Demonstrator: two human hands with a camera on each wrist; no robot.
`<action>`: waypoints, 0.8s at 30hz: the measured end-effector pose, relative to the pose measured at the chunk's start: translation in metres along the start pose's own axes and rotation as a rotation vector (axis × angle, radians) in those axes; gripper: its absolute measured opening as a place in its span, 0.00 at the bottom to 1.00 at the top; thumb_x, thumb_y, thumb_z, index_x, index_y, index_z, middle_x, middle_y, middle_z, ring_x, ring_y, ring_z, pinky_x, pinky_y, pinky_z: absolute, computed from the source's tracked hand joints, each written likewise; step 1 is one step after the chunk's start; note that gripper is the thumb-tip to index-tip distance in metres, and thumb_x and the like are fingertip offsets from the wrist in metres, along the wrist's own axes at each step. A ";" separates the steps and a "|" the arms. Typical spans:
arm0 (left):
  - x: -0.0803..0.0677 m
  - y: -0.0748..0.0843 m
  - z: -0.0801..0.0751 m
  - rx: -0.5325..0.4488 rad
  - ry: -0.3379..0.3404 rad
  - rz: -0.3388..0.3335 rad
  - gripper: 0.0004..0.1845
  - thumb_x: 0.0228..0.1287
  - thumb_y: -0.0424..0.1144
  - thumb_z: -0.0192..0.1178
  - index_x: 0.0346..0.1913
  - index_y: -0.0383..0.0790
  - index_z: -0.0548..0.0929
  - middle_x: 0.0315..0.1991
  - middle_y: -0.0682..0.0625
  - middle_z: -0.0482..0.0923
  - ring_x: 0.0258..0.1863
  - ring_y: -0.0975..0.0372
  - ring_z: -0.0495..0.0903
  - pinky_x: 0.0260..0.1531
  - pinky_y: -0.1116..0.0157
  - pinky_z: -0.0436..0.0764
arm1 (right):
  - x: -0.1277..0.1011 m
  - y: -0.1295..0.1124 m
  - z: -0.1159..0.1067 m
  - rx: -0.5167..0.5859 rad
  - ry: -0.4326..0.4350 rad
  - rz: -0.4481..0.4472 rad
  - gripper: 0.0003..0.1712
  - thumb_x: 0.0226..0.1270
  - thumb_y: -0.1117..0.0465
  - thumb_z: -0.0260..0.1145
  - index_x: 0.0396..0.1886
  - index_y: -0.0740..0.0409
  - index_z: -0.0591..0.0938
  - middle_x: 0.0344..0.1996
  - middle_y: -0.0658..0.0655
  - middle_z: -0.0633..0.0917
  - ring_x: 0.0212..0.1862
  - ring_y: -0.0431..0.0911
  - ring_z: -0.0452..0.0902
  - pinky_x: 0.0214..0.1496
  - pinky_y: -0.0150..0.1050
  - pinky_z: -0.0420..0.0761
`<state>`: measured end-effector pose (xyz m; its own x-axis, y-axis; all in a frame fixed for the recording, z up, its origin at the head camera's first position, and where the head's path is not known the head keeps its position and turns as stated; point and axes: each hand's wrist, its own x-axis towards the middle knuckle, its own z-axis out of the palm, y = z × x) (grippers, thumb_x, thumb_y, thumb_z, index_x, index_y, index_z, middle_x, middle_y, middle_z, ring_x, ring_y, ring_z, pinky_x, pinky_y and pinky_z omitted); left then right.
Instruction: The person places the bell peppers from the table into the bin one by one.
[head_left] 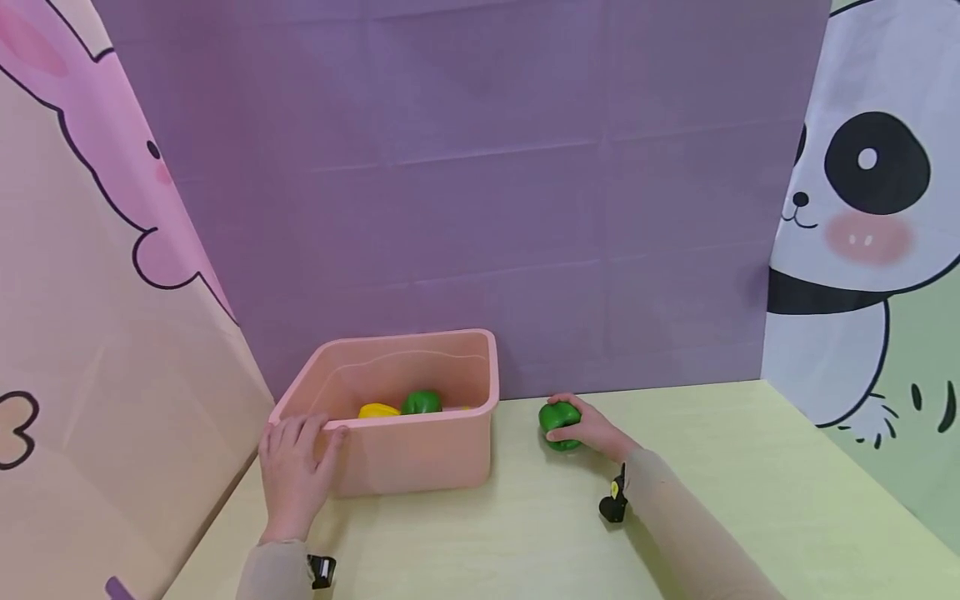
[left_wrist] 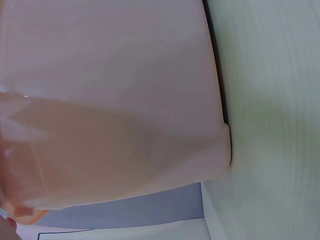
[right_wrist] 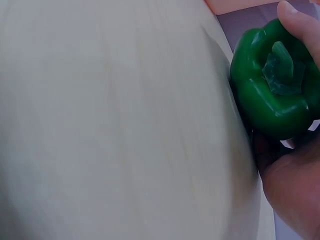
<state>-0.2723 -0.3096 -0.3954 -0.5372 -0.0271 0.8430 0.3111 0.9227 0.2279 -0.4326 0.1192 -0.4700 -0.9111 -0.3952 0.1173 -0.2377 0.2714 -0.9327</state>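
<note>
In the head view, a pink plastic bin stands at the back left of the table. My left hand holds its front left rim, with the fingers over the edge and the thumb by the front wall. Inside the bin lie a green bell pepper and a yellow piece, partly hidden by the front wall. To the right of the bin, my right hand grips another green bell pepper between thumb and fingers. That pepper's stem faces the right wrist camera. The left wrist view shows mostly the bin's outer wall.
The pale wooden table ends at a purple backdrop. Printed panels with a pink animal on the left and a panda on the right flank the table. A purple object shows at the lower left.
</note>
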 end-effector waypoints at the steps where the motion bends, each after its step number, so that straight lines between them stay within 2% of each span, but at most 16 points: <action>1: 0.000 0.000 0.000 -0.002 0.004 0.001 0.19 0.66 0.50 0.59 0.46 0.36 0.79 0.42 0.39 0.76 0.51 0.42 0.69 0.65 0.40 0.49 | 0.000 0.000 0.000 0.000 -0.002 -0.002 0.36 0.55 0.59 0.76 0.62 0.54 0.71 0.53 0.62 0.73 0.49 0.54 0.69 0.46 0.43 0.75; 15: -0.003 -0.003 0.003 -0.006 0.026 0.023 0.21 0.68 0.54 0.56 0.45 0.36 0.80 0.42 0.39 0.77 0.51 0.43 0.69 0.64 0.39 0.50 | -0.004 -0.003 0.004 -0.001 -0.003 0.010 0.33 0.53 0.60 0.77 0.58 0.52 0.73 0.52 0.61 0.73 0.49 0.55 0.70 0.44 0.44 0.76; 24: -0.002 -0.003 0.002 -0.001 0.019 0.021 0.19 0.66 0.51 0.59 0.45 0.36 0.80 0.42 0.39 0.76 0.50 0.42 0.69 0.65 0.40 0.50 | -0.001 -0.003 0.005 0.021 0.016 0.004 0.31 0.53 0.60 0.77 0.55 0.50 0.73 0.51 0.60 0.73 0.49 0.54 0.70 0.45 0.45 0.77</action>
<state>-0.2742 -0.3112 -0.3984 -0.5154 -0.0153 0.8568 0.3228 0.9227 0.2107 -0.4296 0.1140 -0.4694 -0.9175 -0.3798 0.1185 -0.2268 0.2545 -0.9401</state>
